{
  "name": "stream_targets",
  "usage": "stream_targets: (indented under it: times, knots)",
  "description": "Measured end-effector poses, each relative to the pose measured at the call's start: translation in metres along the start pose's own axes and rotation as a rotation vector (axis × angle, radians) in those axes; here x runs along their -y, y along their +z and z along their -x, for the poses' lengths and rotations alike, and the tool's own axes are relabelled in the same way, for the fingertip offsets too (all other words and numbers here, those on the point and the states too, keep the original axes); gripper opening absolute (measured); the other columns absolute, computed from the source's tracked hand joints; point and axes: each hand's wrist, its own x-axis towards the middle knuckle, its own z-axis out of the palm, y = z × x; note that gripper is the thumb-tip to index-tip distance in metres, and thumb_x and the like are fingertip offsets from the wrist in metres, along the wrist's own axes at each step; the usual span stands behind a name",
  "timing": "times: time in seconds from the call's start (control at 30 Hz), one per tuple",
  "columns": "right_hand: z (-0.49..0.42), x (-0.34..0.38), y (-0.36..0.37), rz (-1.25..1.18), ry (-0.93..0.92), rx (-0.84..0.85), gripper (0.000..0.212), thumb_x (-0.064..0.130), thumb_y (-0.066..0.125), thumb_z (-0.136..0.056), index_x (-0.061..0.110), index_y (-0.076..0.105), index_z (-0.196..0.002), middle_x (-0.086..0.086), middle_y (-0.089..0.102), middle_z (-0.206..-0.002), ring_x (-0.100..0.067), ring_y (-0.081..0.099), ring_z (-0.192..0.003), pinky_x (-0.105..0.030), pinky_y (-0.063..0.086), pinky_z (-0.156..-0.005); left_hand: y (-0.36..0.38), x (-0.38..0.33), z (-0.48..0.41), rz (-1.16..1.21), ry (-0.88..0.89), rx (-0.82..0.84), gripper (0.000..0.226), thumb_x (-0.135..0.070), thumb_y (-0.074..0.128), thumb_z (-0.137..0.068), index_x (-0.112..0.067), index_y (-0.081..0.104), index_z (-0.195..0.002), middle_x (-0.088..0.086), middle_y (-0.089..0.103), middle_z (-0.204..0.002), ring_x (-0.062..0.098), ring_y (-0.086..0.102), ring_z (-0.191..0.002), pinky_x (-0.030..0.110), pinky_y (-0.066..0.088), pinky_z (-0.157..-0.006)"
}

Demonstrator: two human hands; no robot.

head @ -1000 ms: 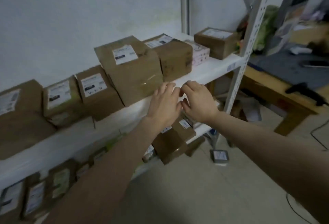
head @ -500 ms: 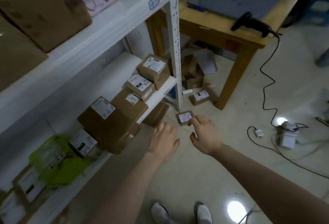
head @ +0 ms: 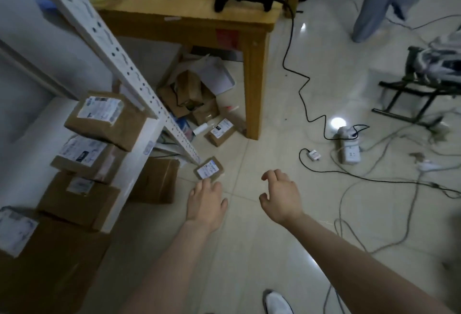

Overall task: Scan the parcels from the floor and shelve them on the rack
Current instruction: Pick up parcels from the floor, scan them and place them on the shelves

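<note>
The left hand [head: 207,201] stretches out flat and empty, fingertips just beside a small labelled parcel [head: 209,169] on the floor [head: 249,251] at the foot of the rack [head: 119,64]. The right hand [head: 282,196] hangs loosely curled, holding nothing. A 2nd parcel [head: 220,132] lies by the table leg [head: 253,89].

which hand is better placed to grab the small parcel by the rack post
Left, likely. The left hand hangs just short of the small labelled parcel at the foot of the rack post, fingers pointing at it. The right hand is farther off to the side. Both hold nothing.
</note>
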Motion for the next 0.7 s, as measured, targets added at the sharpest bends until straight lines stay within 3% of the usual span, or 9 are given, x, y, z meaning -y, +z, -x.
stream_targets:
  times: [0.47, 0.7]
  knots:
    - [-0.032, -0.120, 0.038, -0.053, 0.246, -0.095, 0.046, 0.022, 0.054, -0.089, 0.018, 0.044, -0.133, -0.001, 0.049, -0.131, -0.022, 0.046, -0.121, -0.033, 0.036, -0.094, 0.071, -0.107, -0.103, -0.049, 0.183, 0.002, 0.044, -0.041, 0.043, -0.103, -0.017, 0.042, -0.141, 0.008, 0.033, -0.150, 0.025, 0.028, -0.140, 0.035, 0.029, -0.111]
    - [-0.069, -0.123, 0.101, -0.081, 0.271, -0.097, 0.045, 0.023, 0.057, -0.088, 0.016, 0.047, -0.131, -0.003, 0.052, -0.129, -0.025, 0.049, -0.118, -0.036, 0.039, -0.093, 0.146, -0.089, -0.137, -0.073, 0.220, 0.023, 0.045, -0.045, 0.045, -0.101, -0.016, 0.045, -0.135, 0.008, 0.040, -0.143, 0.027, 0.033, -0.136, 0.037, 0.030, -0.110]
